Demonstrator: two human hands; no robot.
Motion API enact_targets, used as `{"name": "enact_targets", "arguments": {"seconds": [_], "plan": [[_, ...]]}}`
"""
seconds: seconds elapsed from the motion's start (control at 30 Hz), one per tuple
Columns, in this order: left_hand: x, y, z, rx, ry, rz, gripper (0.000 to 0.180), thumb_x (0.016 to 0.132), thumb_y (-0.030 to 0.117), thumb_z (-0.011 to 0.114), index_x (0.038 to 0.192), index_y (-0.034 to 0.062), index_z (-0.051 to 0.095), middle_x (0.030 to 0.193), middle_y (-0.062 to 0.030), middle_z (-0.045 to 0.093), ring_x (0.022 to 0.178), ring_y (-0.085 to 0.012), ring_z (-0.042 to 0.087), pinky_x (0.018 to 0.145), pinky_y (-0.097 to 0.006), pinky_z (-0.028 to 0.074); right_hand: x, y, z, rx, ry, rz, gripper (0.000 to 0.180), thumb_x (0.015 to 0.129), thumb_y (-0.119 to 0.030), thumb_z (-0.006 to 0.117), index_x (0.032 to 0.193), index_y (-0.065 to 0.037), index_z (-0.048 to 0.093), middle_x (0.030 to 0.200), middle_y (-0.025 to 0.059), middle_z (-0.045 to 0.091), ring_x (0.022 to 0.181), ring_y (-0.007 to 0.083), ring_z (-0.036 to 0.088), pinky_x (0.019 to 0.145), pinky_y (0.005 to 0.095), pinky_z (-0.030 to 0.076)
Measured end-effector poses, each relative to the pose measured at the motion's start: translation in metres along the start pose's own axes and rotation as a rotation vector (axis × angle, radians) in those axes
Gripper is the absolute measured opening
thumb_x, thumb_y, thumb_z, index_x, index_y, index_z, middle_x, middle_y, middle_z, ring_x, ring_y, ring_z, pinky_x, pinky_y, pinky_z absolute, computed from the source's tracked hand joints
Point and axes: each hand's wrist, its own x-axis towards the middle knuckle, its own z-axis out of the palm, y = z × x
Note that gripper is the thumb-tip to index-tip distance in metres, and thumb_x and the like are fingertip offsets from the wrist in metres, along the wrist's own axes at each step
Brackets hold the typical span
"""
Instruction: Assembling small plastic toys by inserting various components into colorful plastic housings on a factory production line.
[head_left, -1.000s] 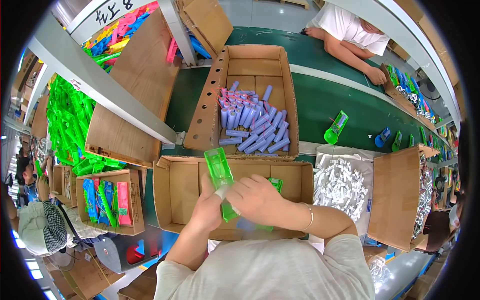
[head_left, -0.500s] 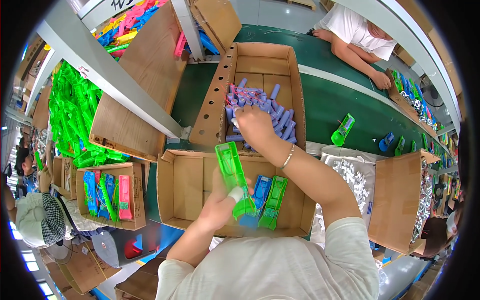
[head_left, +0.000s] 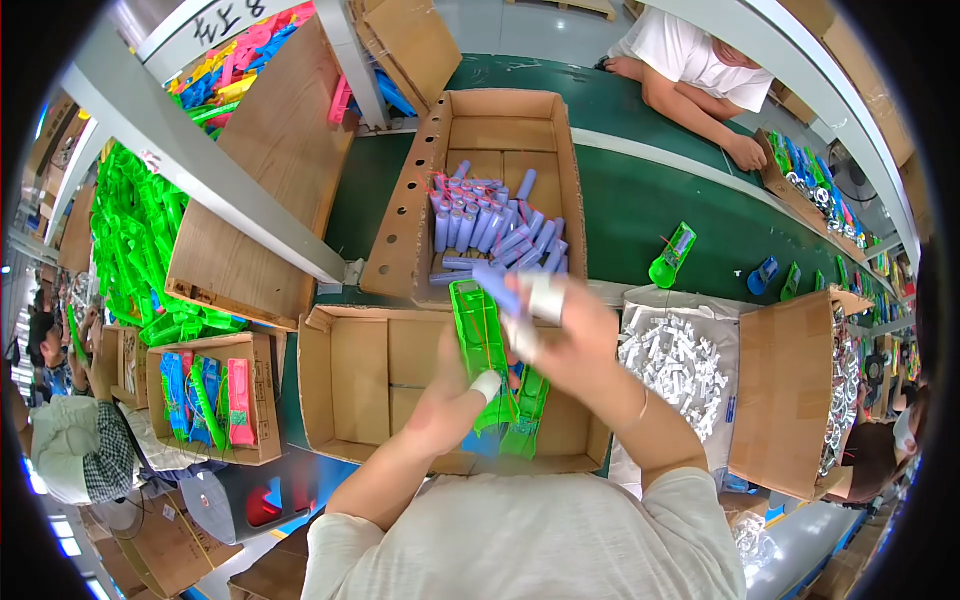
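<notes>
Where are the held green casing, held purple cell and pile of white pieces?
Held green casing [head_left: 479, 334], head view: upper trough.
Held purple cell [head_left: 497, 287], head view: side.
Pile of white pieces [head_left: 682, 372], head view: middle.

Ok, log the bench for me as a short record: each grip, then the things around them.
Left grip: holding a green casing with thin wires in it
Right grip: holding a purple cell, motion-blurred, near the casing's upper end; contact unclear
Far carton: many loose purple cells
Near carton: beneath the hands, another green casing inside
Right side: small white parts piled on a pale sheet
Left side: small box of blue, green and pink casings
</notes>
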Motion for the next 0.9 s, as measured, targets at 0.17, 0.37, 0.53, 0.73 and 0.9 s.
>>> {"name": "enact_targets", "arguments": {"seconds": [0.17, 0.37, 0.53, 0.73, 0.9], "plan": [[0.01, -0.008, 0.012, 0.016, 0.014, 0.087, 0.073, 0.083, -0.004, 0.045, 0.143, 0.0051, 0.007, 0.125, -0.0111, 0.039, 0.117, -0.0202, 0.042, 0.098, -0.035, 0.037, -0.047, -0.02, -0.014, -0.149, -0.103, -0.072, 0.038, 0.066, 0.0, 0.073, 0.102, 0.0, 0.06, 0.11, 0.0163, 0.063, 0.086, 0.0314, 0.064, 0.075, 0.0366, 0.054], [0.01, -0.007, 0.021, 0.074, -0.072, 0.033, 0.072, 0.08, -0.004, 0.047, 0.142, 0.0053, 0.012, 0.129, -0.0115, 0.038, 0.119, -0.0203, 0.039, 0.1, -0.035, 0.034, -0.057, -0.03, -0.028, -0.159, -0.168, 0.07, 0.031, 0.067, 0.001, 0.069, 0.098, 0.0, 0.061, 0.108, 0.0152, 0.062, 0.094, 0.0315, 0.061, 0.078, 0.0358, 0.053], [0.006, -0.009, 0.024, -0.029, -0.012, -0.022, 0.057, 0.09, 0.008, 0.045, 0.14, 0.0096, 0.018, 0.122, -0.0085, 0.043, 0.112, -0.018, 0.044, 0.093, -0.031, 0.038, -0.065, -0.028, -0.022, -0.144, 0.022, 0.198, 0.03, 0.064, -0.005, 0.07, 0.094, -0.003, 0.064, 0.099, 0.0111, 0.063, 0.089, 0.0294, 0.059, 0.074, 0.0373, 0.05], [0.005, -0.024, 0.022, 0.033, 0.124, -0.069, 0.043, 0.098, 0.022, 0.044, 0.137, 0.0131, 0.029, 0.111, -0.0013, 0.048, 0.096, -0.0115, 0.048, 0.081, -0.026, 0.044, -0.081, -0.03, -0.021, -0.26, -0.022, 0.145, 0.027, 0.062, -0.014, 0.072, 0.088, -0.009, 0.067, 0.1, 0.0048, 0.063, 0.089, 0.025, 0.056, 0.073, 0.0385, 0.043], [0.009, -0.02, 0.013, 0.077, 0.009, -0.004, 0.03, 0.098, 0.02, 0.041, 0.126, 0.01, 0.036, 0.095, -0.0086, 0.056, 0.069, -0.0162, 0.058, 0.059, -0.031, 0.051, -0.084, 0.015, -0.072, -0.615, 0.097, 0.553, 0.012, 0.069, -0.014, 0.07, 0.078, -0.007, 0.065, 0.087, 0.0075, 0.062, 0.081, 0.0279, 0.058, 0.069, 0.0389, 0.045]]}}
